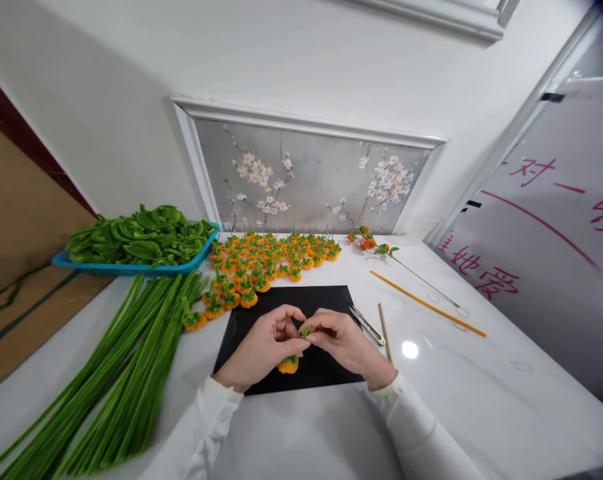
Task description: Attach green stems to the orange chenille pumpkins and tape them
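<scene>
Over the black mat (326, 370), my hands meet with their fingertips together. A short, fuzzy green pipe cleaner piece (305, 331) shows between them. My right hand (344, 340) pinches it with thumb and forefinger. My left hand (268, 343) is closed too, its thumb tip against the lower end of the piece; its other fingers are curled and partly hidden. Just below the left thumb is an orange pipe cleaner flower (288, 366) with a green top, partly covered by that hand. Whether it rests on the mat or hangs from my fingers, I cannot tell.
Many finished orange flowers (261, 260) stand behind the mat. A blue tray (131, 269) of green leaves and a bundle of green pipe cleaners (126, 373) lie left. Snips (368, 325), a thin stick (385, 332), an orange pipe cleaner (426, 303) and a flower stem (421, 277) lie right.
</scene>
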`<action>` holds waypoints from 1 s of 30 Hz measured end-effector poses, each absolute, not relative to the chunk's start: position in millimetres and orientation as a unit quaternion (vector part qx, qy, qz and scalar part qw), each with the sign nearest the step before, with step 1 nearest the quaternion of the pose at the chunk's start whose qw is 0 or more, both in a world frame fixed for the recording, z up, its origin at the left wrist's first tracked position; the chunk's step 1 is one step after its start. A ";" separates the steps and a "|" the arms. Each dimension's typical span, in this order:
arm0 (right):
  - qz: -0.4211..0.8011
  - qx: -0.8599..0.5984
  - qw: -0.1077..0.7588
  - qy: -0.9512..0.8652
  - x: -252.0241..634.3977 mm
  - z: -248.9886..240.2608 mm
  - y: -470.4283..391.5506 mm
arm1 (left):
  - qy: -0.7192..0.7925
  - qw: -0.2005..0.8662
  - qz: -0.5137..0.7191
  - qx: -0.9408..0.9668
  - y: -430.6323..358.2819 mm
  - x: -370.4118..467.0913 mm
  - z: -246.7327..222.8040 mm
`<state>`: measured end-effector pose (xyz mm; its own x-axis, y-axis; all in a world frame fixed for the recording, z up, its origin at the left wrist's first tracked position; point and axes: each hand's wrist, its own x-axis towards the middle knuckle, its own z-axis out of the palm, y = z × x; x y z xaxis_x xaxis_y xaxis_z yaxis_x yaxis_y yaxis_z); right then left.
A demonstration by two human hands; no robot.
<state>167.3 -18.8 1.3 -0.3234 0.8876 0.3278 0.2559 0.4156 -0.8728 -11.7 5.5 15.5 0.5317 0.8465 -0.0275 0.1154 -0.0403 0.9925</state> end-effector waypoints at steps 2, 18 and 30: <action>0.361 -0.398 0.431 -0.725 167.9 1.3 -19.0 | 0.366 0.588 0.313 0.650 4.8 -12.4 16.7; 0.360 -0.396 0.447 -0.717 167.5 0.2 -20.0 | 0.343 0.612 0.306 0.644 2.6 -13.3 19.4; 0.386 -0.388 0.465 -0.695 168.2 -1.4 -19.1 | 0.332 0.612 0.319 0.643 0.0 -11.3 18.4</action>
